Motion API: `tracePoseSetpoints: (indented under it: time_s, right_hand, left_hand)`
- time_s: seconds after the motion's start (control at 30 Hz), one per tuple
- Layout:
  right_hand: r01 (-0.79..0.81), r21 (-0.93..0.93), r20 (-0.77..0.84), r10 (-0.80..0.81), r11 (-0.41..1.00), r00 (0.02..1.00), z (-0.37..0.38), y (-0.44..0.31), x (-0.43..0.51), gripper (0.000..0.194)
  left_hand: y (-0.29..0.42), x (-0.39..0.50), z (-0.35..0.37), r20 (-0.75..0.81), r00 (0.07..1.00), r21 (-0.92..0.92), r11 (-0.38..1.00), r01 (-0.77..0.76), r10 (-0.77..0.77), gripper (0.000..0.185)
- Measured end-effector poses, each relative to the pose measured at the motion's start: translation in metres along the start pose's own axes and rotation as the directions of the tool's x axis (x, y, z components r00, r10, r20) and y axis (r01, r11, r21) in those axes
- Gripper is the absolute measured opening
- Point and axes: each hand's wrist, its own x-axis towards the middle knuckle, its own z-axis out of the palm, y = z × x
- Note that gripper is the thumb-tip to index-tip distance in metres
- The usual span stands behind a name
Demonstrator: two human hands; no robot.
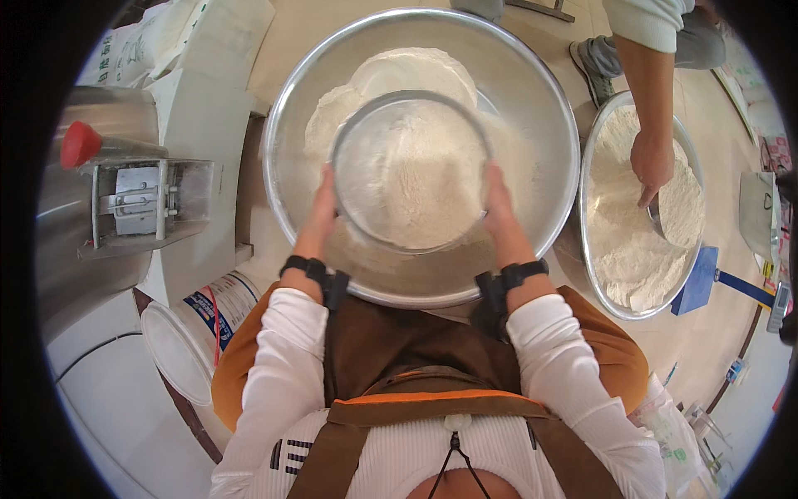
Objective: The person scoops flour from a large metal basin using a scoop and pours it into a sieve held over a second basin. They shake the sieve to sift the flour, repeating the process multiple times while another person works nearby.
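Note:
Between my two hands is a round metal-rimmed sieve (355,206) with pale flour (430,181) lying in it. My left hand (322,203) grips the rim on the left side, and my right hand (499,196) grips it on the right. Both hands are slightly blurred. Beneath the sieve stands a large, wide stainless steel basin (536,93). A heap of fine flour (418,68) rests in the basin, showing beyond the sieve's far edge; the part under the sieve is hidden.
At right, another person's hand (653,156) holds a metal scoop (656,215) in a second basin (583,206) of flour. A blue platform scale (695,280) stands beside it. On the left are a steel machine (100,206) with a red knob (81,145) and a tipped white bucket (177,352).

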Motion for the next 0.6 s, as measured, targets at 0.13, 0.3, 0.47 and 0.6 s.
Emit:
tracePoseSetpoints:
  time_s: [0.13,0.3,0.47,0.6]
  right_hand:
    - [-0.203,0.281,0.345,0.098,0.938,0.933,-0.007,0.008,0.01,0.071]
    - [-0.025,0.052,0.189,0.015,0.998,0.982,0.0,0.006,0.003,0.071]
    - [-0.254,0.144,0.255,0.212,0.957,0.943,0.002,-0.012,-0.005,0.063]
    - [-0.229,0.188,0.13,0.207,0.955,0.97,0.001,-0.005,-0.004,0.062]
  left_hand:
    - [-0.007,0.006,-0.002,-0.174,0.985,0.232,0.972,0.035,0.006,0.082]
    - [-0.004,0.004,0.002,-0.123,0.988,0.095,0.992,-0.083,0.094,0.083]
    - [0.012,-0.015,0.024,-0.174,0.983,0.231,0.973,-0.011,0.053,0.084]
    - [0.01,-0.003,0.021,-0.127,0.981,0.304,0.947,-0.104,0.148,0.084]
